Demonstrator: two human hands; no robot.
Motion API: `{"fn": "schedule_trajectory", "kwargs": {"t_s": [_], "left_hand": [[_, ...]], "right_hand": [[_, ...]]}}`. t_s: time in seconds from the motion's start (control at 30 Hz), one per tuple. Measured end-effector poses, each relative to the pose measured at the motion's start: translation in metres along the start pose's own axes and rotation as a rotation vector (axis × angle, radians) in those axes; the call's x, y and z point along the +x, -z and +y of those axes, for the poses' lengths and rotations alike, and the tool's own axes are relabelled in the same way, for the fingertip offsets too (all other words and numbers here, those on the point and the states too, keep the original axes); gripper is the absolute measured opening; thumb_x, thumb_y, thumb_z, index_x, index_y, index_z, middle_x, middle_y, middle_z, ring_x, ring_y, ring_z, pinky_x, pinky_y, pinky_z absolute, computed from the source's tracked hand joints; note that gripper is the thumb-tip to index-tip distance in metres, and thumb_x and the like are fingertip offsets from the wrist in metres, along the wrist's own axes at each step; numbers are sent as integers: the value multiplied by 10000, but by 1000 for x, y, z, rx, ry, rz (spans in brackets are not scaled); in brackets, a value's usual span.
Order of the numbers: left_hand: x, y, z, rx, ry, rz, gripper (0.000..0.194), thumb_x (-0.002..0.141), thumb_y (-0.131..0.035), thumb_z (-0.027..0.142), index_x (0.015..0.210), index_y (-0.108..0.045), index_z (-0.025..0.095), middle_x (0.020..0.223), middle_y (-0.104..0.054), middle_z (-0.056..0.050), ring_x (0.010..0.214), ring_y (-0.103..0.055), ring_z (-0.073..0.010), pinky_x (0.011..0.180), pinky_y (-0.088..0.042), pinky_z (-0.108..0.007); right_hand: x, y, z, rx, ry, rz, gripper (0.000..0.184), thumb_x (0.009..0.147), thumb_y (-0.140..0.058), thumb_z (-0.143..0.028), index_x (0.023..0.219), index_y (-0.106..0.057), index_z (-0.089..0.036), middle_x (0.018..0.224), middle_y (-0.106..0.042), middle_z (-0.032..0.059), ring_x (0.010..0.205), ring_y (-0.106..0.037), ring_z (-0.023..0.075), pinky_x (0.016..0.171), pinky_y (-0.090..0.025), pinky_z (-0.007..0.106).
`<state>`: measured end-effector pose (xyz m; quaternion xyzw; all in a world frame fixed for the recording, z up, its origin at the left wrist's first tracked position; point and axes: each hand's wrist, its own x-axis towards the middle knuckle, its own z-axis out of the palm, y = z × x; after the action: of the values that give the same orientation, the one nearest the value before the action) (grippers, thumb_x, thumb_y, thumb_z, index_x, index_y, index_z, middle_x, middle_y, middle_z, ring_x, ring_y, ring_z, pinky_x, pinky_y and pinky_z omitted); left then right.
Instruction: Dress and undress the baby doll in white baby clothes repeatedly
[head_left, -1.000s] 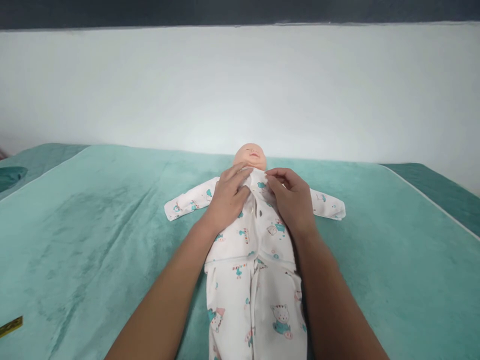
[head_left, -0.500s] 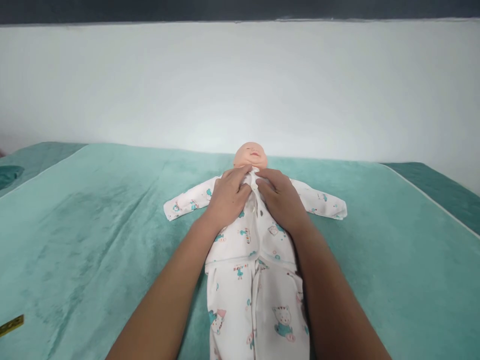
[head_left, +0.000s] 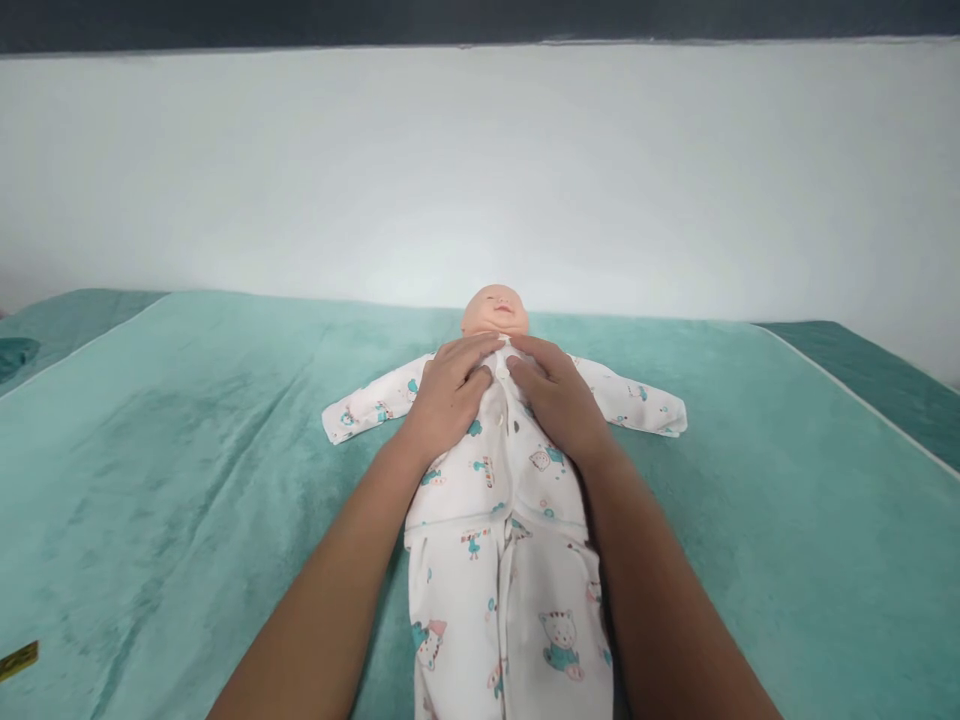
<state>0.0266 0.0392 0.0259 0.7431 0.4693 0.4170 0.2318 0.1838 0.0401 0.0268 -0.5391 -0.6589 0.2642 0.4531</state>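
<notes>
A baby doll (head_left: 495, 309) lies on its back in the middle, dressed in a white shirt (head_left: 465, 490) with small animal prints and matching trousers (head_left: 457, 610). Both sleeves stretch out sideways. My left hand (head_left: 448, 395) rests on the left half of the shirt's chest, fingertips near the collar and thumb apart from the index finger. On the other half lies my right hand (head_left: 555, 395), its fingers extended toward the collar, thumb beside the front opening. Small round fasteners show along that opening between my hands. My outer fingers are partly hidden.
A teal plush cover (head_left: 225, 480) spreads under the doll, with a crease on the left. Behind the doll's head rises a white wall (head_left: 465, 170) with a dark band on top. A yellow strip with dark marks (head_left: 19, 661) lies at the lower left.
The doll and my hands sit slightly further left in view. My thumbs have eased a little away from the collar edges; the fingers stay on the chest.
</notes>
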Motion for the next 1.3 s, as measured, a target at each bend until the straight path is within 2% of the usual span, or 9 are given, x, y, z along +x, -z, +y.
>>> {"fn": "schedule_trajectory", "kwargs": {"t_s": [0.13, 0.23, 0.37, 0.47, 0.57, 0.73, 1.0, 1.17, 1.3], "left_hand": [[-4, 1, -1, -78, -50, 52, 348, 842, -437, 124, 1019, -715, 238, 1317, -609, -22, 1273, -494, -196, 1100, -358, -380], [-9, 4, 0, -162, -63, 100, 265, 831, -471, 125, 900, -711, 216, 1138, -665, -41, 1123, -576, -190, 995, -431, -350], [-17, 20, 14, -296, 114, 5, 173, 880, -543, 317, 961, -662, 220, 904, -648, -24, 835, -595, -159, 721, -472, -288], [-21, 36, 24, -310, 185, -257, 219, 842, -611, 407, 912, -660, 206, 755, -566, 5, 675, -498, -123, 586, -394, -249], [-21, 47, 27, -277, 146, -442, 196, 815, -642, 382, 879, -673, 199, 744, -534, 9, 686, -454, -120, 602, -370, -248], [-19, 49, 21, -259, 85, -488, 110, 809, -631, 298, 871, -654, 210, 868, -589, -4, 738, -463, -126, 661, -387, -257], [-19, 47, 19, -296, 142, -475, 121, 813, -625, 301, 796, -630, 181, 812, -611, -13, 695, -480, -121, 646, -389, -264], [-20, 45, 19, -354, 215, -434, 147, 795, -660, 324, 793, -641, 179, 754, -574, -2, 675, -477, -114, 617, -381, -257], [-19, 42, 24, -385, 244, -399, 148, 781, -687, 325, 796, -659, 180, 670, -498, 22, 620, -435, -97, 557, -336, -240]], "right_hand": [[-6, 5, -7, 111, -172, 112, 258, 831, -542, -370, 976, -684, -211, 1044, -697, 42, 937, -619, 201, 863, -450, 353], [-10, 12, -16, 54, -180, 136, 191, 832, -555, -385, 792, -622, -210, 804, -669, 4, 730, -583, 161, 699, -437, 300], [-21, 28, -34, -121, -146, -104, 366, 863, -523, -481, 625, -479, -206, 559, -507, -40, 546, -433, 115, 532, -330, 265], [-32, 42, -47, -271, -153, -339, 405, 845, -546, -515, 606, -448, -202, 573, -502, -36, 523, -386, 103, 473, -257, 262], [-39, 49, -55, -363, -149, -450, 338, 827, -570, -489, 648, -494, -212, 631, -539, -23, 528, -403, 107, 460, -249, 263], [-44, 44, -56, -427, -64, -485, 231, 769, -632, -400, 689, -497, -231, 676, -565, -12, 558, -444, 127, 480, -270, 273], [-56, 19, -64, -683, -46, -318, 134, 777, -569, -294, 714, -474, -224, 762, -592, 33, 580, -461, 150, 530, -202, 299], [-52, 22, -65, -557, -84, -365, 198, 793, -502, -226, 602, -455, -211, 614, -542, 8, 535, -404, 136, 530, -206, 307], [-38, 38, -52, -148, -182, -482, 242, 809, -519, -263, 576, -493, -200, 574, -518, -14, 521, -415, 111, 503, -261, 280]]}}
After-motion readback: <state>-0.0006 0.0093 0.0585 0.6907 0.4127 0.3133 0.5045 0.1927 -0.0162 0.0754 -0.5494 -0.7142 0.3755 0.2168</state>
